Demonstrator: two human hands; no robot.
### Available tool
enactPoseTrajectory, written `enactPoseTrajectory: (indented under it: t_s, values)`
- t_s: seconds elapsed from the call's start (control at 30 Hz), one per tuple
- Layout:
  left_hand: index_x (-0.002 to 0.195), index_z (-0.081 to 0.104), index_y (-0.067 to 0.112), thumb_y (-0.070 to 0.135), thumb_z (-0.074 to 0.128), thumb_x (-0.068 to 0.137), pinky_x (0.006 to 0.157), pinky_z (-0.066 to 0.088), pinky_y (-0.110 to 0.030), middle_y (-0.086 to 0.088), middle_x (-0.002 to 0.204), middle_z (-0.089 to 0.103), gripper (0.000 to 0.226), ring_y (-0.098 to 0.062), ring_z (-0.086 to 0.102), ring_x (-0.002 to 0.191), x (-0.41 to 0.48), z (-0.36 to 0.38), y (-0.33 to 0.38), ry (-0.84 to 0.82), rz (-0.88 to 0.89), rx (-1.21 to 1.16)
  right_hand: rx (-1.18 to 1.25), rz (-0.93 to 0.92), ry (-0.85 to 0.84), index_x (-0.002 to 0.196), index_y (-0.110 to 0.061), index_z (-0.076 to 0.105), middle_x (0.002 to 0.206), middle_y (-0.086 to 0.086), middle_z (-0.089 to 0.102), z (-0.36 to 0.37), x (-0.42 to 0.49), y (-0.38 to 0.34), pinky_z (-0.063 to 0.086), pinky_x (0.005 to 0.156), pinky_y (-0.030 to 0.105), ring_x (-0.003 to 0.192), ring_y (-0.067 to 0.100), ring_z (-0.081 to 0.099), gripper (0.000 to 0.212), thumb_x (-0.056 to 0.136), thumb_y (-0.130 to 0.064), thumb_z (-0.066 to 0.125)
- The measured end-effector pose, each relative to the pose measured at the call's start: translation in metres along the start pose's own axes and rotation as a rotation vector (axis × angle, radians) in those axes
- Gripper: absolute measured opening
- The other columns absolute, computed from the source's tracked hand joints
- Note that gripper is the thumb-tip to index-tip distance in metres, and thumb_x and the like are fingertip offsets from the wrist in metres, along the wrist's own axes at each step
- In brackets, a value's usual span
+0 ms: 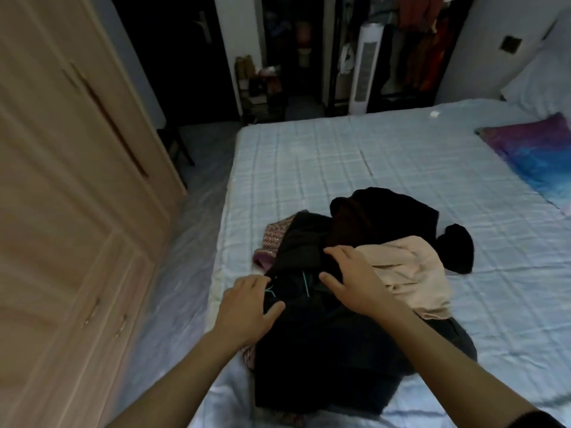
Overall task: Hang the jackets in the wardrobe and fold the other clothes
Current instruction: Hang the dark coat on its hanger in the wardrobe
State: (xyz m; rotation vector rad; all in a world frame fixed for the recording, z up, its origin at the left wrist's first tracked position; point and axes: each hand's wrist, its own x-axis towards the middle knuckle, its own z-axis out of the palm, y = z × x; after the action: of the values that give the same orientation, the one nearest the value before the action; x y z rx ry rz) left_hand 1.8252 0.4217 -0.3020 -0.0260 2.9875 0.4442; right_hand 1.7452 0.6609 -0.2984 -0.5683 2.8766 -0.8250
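Note:
A heap of clothes lies on the near part of the bed (pixel 355 156). On top sits a dark jacket (pixel 315 341) with thin teal cords near its collar. A pale pink garment (pixel 411 273) lies to the right, a black garment (pixel 389 211) behind it, and a pink patterned knit (pixel 275 236) pokes out at the left. My left hand (pixel 247 310) rests on the jacket's left edge, fingers spread and curling at the fabric. My right hand (pixel 352 279) lies flat on the jacket's top, fingers apart.
A tall light-wood wardrobe (pixel 71 186) with closed doors stands at the left, across a narrow strip of floor. A purple and blue pillow (pixel 537 152) lies at the bed's right. Beyond the bed are an open rack of hanging clothes (pixel 423 41) and a white tower fan (pixel 366 66).

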Motion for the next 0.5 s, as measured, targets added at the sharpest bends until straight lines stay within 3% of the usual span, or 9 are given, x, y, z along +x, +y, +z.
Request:
enactPoseTrajectory:
  t_s: [0.23, 0.4, 0.5]
  values:
    - [0.134, 0.051, 0.021, 0.073, 0.025, 0.076, 0.097, 0.042, -0.039, 0.001, 0.134, 0.055, 0.082, -0.024, 0.049, 0.124, 0.01, 0.004, -0.018, 0.082, -0.098, -0.022, -0.022, -0.064, -0.107, 0.149, -0.023, 0.036, 0.15, 0.001, 0.037, 0.012, 0.037, -0.014, 0.039, 0.109, 0.045, 0.135, 0.025, 0.039, 0.061, 0.096, -0.049, 0.053]
    - [0.128, 0.052, 0.02, 0.059, 0.05, 0.088, 0.092, 0.043, -0.04, 0.0, 0.128, 0.057, 0.056, -0.025, 0.051, 0.12, 0.023, 0.021, -0.029, 0.148, -0.172, -0.105, -0.087, -0.109, -0.246, 0.149, -0.029, 0.033, 0.153, -0.002, 0.033, 0.038, 0.054, -0.023, 0.037, 0.111, 0.047, 0.139, 0.023, 0.034, 0.06, 0.096, -0.049, 0.052]
    - [0.131, 0.05, 0.02, 0.056, 0.053, 0.089, 0.095, 0.041, -0.041, -0.001, 0.132, 0.055, 0.055, -0.025, 0.049, 0.122, 0.022, 0.031, -0.032, 0.144, -0.212, -0.108, -0.117, -0.157, -0.291, 0.149, -0.027, 0.035, 0.152, 0.0, 0.035, 0.041, 0.069, -0.021, 0.038, 0.11, 0.048, 0.137, 0.024, 0.035, 0.06, 0.095, -0.048, 0.054]
